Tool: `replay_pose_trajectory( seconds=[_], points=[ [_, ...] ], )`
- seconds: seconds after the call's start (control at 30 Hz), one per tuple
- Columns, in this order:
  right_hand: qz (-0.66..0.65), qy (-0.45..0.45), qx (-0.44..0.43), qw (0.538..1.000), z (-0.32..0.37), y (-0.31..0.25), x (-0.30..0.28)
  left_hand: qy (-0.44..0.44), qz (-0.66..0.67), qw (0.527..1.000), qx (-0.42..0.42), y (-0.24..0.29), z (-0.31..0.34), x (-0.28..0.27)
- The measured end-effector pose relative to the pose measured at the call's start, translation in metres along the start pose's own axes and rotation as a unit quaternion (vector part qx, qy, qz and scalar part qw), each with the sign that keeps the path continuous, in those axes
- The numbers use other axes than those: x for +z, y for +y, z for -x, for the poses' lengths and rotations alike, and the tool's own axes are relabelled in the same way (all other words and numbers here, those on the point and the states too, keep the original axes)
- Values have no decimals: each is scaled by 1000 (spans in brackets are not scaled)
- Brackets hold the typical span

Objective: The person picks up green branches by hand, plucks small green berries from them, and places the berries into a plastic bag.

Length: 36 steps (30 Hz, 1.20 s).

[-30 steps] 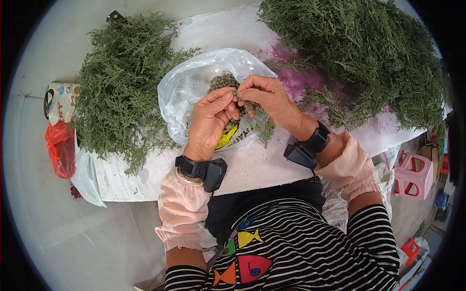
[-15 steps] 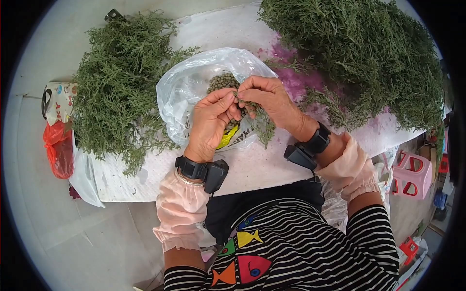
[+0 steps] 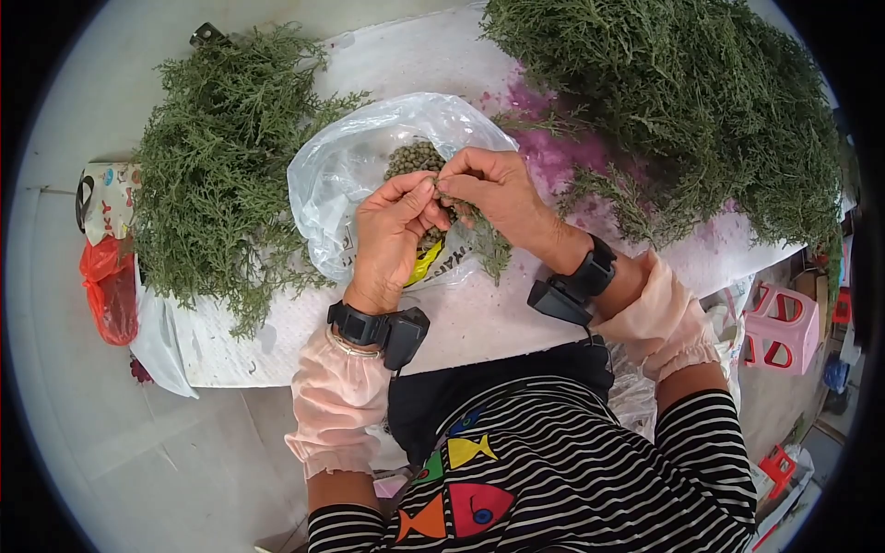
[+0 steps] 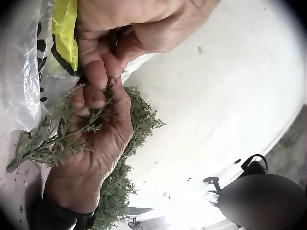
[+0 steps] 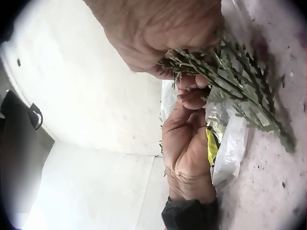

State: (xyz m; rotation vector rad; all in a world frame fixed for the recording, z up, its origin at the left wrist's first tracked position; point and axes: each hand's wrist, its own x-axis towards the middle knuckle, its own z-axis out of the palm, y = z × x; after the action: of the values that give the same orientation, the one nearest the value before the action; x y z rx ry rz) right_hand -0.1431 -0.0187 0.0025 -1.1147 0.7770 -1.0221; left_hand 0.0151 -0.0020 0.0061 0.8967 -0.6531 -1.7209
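Over a clear plastic bag (image 3: pixel 313 180), my two hands meet fingertip to fingertip. My right hand (image 3: pixel 505 195) pinches a green conifer sprig (image 3: pixel 493 251), whose leafy length hangs beneath the palm toward the table. In the right wrist view the sprig (image 5: pixel 240 86) spreads out from under that hand. The thumb and forefinger of my left hand (image 3: pixel 385 238) pinch at the sprig's other end; the exact spot is hidden between the fingers. Small round greenish-brown berries (image 3: pixel 413 157) lie piled in the bag, just behind the fingertips. The bag has a yellow printed patch (image 3: pixel 424 263).
A heap of conifer branches (image 3: pixel 221 175) lies left of the bag, a larger heap (image 3: pixel 664 111) at the back right. The white table (image 3: pixel 479 318) bears a purple stain (image 3: pixel 553 134). Bags, one a red bag (image 3: pixel 109 286), hang at its left edge. A pink stool (image 3: pixel 782 327) stands right.
The view has shifted slightly, and both hands appear a little farther left. The fingertips stay together on the sprig throughout.
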Motion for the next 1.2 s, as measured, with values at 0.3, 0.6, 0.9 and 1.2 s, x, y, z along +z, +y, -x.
replay_pose_trajectory(
  seconds=[0.3,0.6,0.9,1.2],
  points=[
    [-36,-14,8,999,2,-6,-1,-9,3,1000,-2,7,-1,0],
    [-36,-19,7,999,2,-3,-3,-17,-52,998,-10,15,2,2],
    [12,1,-15,1000,4,-3,0,-1,-69,998,14,17,2,3],
    [87,9,-34,996,5,-4,3,16,-167,985,34,16,5,7]
  ],
)
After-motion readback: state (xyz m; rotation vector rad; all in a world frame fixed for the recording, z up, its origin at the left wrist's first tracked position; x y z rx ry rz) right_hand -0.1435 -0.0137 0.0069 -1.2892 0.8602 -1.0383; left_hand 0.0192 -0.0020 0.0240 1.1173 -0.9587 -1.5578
